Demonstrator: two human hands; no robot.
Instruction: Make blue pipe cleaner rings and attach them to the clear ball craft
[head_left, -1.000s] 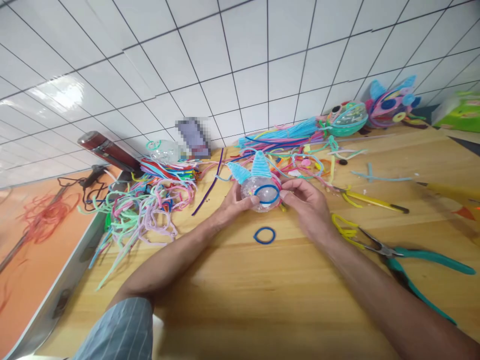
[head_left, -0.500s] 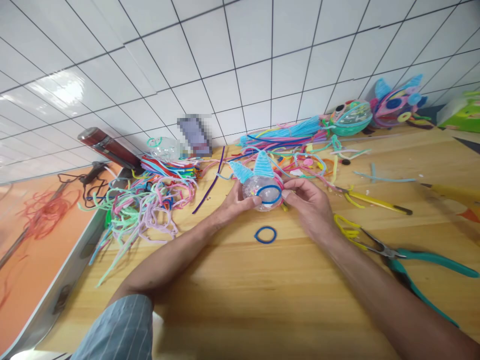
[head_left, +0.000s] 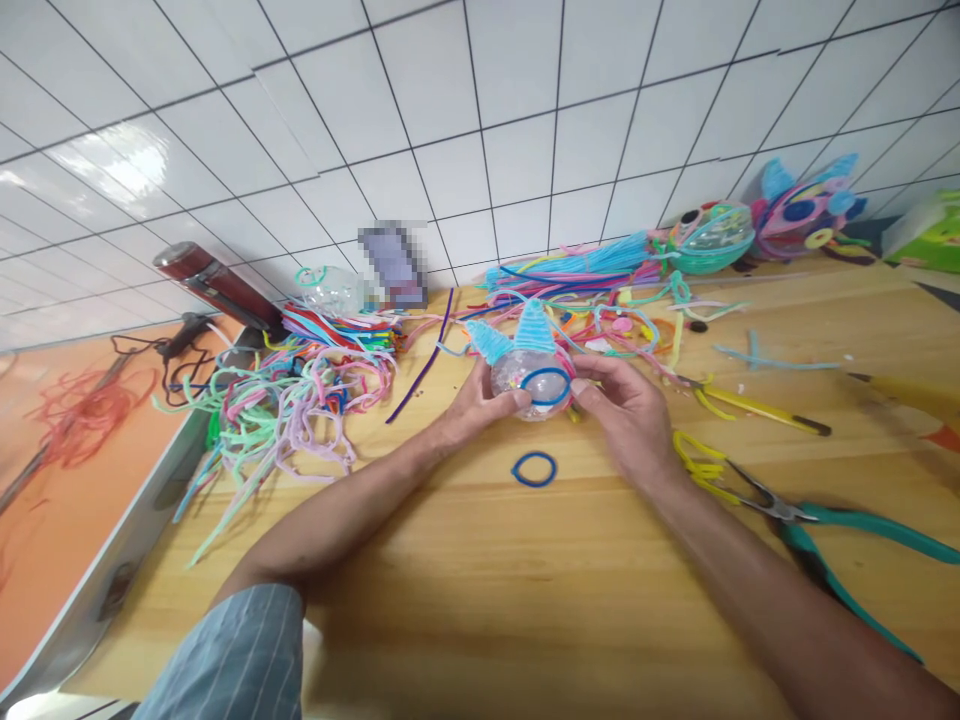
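A clear plastic ball (head_left: 508,374) with two light-blue pipe-cleaner ears (head_left: 534,327) is held above the wooden table. My left hand (head_left: 489,398) grips its left side, thumb across the front. Against the ball's front lies a dark-blue pipe-cleaner ring (head_left: 545,371). At the ring's right edge my right hand (head_left: 616,395) is closed, thumb and forefinger touching the ring and the ball's side. Another blue ring (head_left: 535,469) rests on the table just below the ball.
Green-handled pliers (head_left: 784,510) and a yellow craft knife (head_left: 780,408) lie at the right. Tangled pipe cleaners (head_left: 277,410) cover the left; a dark-red flask (head_left: 217,290) leans behind them. Two decorated balls, one green-banded (head_left: 712,240), stand by the tiled wall.
The view has shifted slightly. Both hands keep hold, with the blue ring still against the ball's front; the right fingers have moved only a little.
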